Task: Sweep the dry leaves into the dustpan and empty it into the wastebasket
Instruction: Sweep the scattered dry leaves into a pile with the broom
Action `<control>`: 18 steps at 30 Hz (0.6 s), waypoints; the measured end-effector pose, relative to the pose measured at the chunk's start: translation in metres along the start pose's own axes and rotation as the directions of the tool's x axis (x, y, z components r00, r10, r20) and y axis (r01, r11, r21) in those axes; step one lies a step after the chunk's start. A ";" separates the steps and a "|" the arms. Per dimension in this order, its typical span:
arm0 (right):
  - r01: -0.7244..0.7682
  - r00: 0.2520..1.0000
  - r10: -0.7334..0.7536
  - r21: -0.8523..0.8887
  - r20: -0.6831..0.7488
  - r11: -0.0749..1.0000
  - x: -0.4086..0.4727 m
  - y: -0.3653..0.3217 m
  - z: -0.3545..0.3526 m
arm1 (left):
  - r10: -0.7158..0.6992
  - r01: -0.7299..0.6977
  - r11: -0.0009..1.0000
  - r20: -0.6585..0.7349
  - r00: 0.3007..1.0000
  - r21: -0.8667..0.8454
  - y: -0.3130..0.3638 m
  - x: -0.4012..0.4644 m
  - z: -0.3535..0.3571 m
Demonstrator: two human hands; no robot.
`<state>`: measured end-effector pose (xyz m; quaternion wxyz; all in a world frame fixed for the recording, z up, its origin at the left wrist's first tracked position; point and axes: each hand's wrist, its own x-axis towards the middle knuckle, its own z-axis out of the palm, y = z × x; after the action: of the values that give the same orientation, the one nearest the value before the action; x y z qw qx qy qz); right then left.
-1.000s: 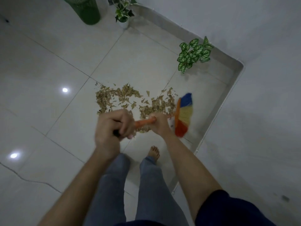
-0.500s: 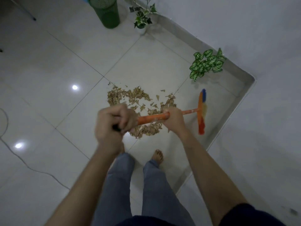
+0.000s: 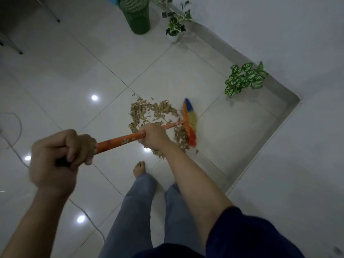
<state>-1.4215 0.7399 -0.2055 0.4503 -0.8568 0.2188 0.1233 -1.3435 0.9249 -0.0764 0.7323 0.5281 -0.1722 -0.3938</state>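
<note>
Head view: two hands — left hand (image 3: 61, 157), right hand (image 3: 153, 135) — one broom (image 3: 189, 121), two plants.

White glossy floor tiles (image 3: 55, 75), ceiling-light glare spots on them. Ivy in a small white pot (image 3: 174, 25) up top by the grey skirting (image 3: 242, 56). Second plant, striped green leaves (image 3: 243, 78), sits near the wall corner. Thin cable (image 3: 16, 144) loops across the tiles on my left. Two dark furniture legs (image 3: 19, 52) top left. My grey trousers (image 3: 134, 216), one bare foot (image 3: 139, 168) forward.
</note>
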 end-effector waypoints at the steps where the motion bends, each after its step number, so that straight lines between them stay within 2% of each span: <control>1: 0.010 0.999 -0.010 0.016 -0.042 1.000 -0.008 -0.007 -0.001 | 0.002 -0.003 1.000 -0.016 1.000 -0.021 0.001 -0.010 -0.010; 2: 0.019 0.997 -0.017 0.029 -0.080 0.999 -0.015 -0.011 -0.002 | 0.101 -0.099 0.994 -0.036 0.994 0.042 0.005 -0.015 -0.017; 3: 0.012 0.994 -0.010 0.025 -0.109 1.000 -0.025 -0.012 -0.004 | 0.153 -0.153 0.984 0.002 0.988 0.093 0.012 -0.016 -0.017; 4: 0.001 0.991 -0.001 -0.004 -0.132 1.000 -0.034 -0.010 -0.006 | 0.110 -0.113 0.985 0.026 0.994 0.132 0.020 -0.015 -0.006; 5: -0.022 0.988 0.014 -0.046 -0.153 0.999 -0.044 -0.004 -0.008 | 0.072 -0.080 0.992 0.090 0.993 0.094 0.024 -0.008 0.007; 8: -0.138 0.978 0.123 -0.081 -0.170 0.987 -0.072 0.028 -0.008 | 0.188 -0.209 0.953 0.112 0.976 0.218 0.015 -0.014 0.064; 10: -0.225 0.965 0.218 -0.027 -0.148 0.974 -0.086 0.051 0.000 | 0.093 -0.126 0.955 0.133 0.987 0.267 -0.009 -0.018 0.080; 13: -0.253 0.948 0.268 0.107 -0.173 0.962 -0.086 0.066 0.023 | -0.032 -0.064 0.929 0.250 0.968 0.366 -0.035 -0.018 0.080; 15: -0.239 0.948 0.261 0.133 -0.183 0.962 -0.067 0.059 0.040 | -0.019 -0.090 0.917 0.268 0.963 0.388 -0.028 -0.016 0.069; 18: -0.171 0.958 0.193 0.116 -0.213 0.978 -0.025 0.024 0.062 | 0.053 -0.138 0.891 0.201 0.978 0.433 0.000 -0.012 0.036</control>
<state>-1.4565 0.7856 -0.2475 0.4502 -0.8188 0.3517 0.0567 -1.3745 0.9111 -0.0608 0.5917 0.6338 -0.3502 -0.3544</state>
